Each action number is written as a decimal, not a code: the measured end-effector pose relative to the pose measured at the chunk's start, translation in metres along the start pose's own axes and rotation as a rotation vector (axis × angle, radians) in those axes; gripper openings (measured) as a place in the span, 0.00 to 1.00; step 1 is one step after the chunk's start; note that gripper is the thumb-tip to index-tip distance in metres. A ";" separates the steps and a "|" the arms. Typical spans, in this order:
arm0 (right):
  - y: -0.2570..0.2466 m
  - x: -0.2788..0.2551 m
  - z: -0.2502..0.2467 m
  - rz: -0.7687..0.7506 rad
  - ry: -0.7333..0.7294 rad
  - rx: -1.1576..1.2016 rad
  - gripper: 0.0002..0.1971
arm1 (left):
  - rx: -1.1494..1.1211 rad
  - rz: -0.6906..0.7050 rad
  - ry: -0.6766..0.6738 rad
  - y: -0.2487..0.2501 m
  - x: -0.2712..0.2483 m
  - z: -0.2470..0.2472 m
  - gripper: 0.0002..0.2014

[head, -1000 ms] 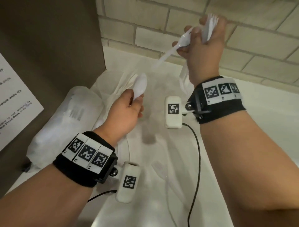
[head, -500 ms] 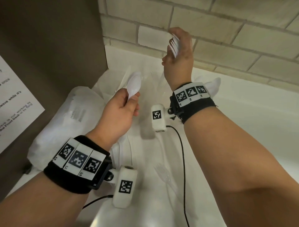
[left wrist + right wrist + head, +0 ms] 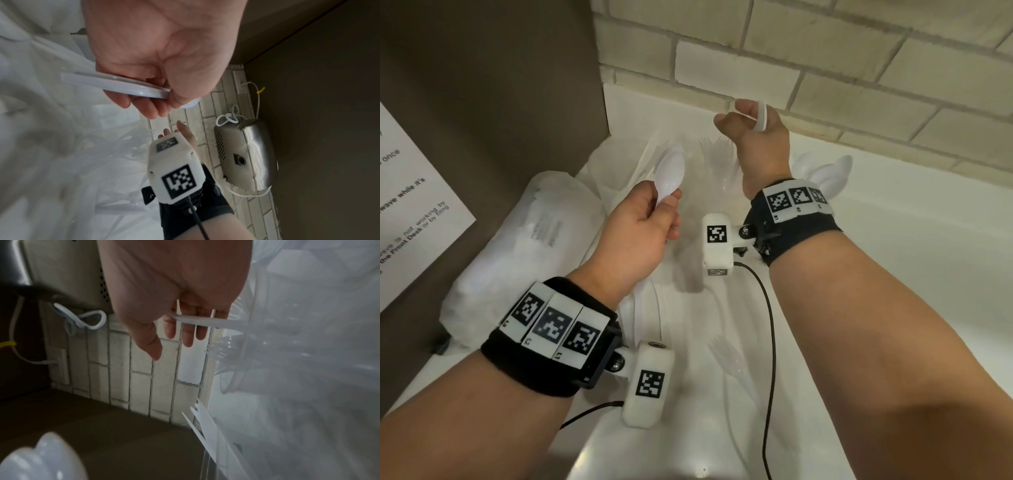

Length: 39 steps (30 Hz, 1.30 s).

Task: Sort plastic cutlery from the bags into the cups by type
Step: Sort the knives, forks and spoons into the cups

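White plastic spoons, one gripped in each hand above the bags.

My left hand (image 3: 635, 233) pinched one spoon (image 3: 670, 173) by the neck, bowl up, handle running back through curled fingers. My right hand (image 3: 755, 140) held another spoon (image 3: 761, 116) over a clear cup (image 3: 287, 353) of forks (image 3: 218, 348); a second cup (image 3: 218, 451) held knives (image 3: 200, 420). Spoons (image 3: 828, 174) stood behind the right wrist.
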State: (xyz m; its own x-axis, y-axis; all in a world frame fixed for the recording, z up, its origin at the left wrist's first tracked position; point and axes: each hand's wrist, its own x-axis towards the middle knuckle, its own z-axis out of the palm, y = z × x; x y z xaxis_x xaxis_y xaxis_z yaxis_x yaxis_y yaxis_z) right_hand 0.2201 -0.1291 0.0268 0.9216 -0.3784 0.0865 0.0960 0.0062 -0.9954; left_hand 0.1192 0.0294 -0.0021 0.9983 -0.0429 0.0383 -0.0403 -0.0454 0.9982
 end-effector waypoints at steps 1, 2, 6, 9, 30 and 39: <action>-0.001 -0.001 -0.001 0.002 -0.002 0.002 0.21 | 0.002 0.002 -0.005 0.000 0.000 0.001 0.07; -0.001 -0.002 -0.001 0.006 -0.006 -0.005 0.25 | 0.008 0.003 -0.010 0.000 0.000 0.003 0.07; -0.004 -0.002 -0.004 0.048 -0.004 -0.093 0.30 | 0.038 -0.015 -0.025 -0.002 0.000 0.006 0.07; -0.010 0.002 -0.006 0.058 0.011 -0.168 0.23 | 0.052 -0.021 -0.031 -0.003 0.001 0.007 0.08; -0.025 -0.101 -0.050 -0.290 -0.324 -0.413 0.10 | 0.166 0.015 -0.237 0.001 -0.015 0.029 0.10; -0.061 -0.043 -0.115 -0.724 0.248 -0.627 0.14 | 1.065 -0.172 -0.336 0.004 -0.018 -0.035 0.22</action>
State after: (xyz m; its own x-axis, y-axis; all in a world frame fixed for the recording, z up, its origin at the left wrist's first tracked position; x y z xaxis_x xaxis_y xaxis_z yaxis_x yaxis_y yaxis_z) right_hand 0.1309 -0.2199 0.0785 0.6075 -0.2808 0.7430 0.3229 -0.7673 -0.5540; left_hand 0.1025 0.0651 0.0032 0.9387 -0.2132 -0.2710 -0.0783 -0.8972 0.4346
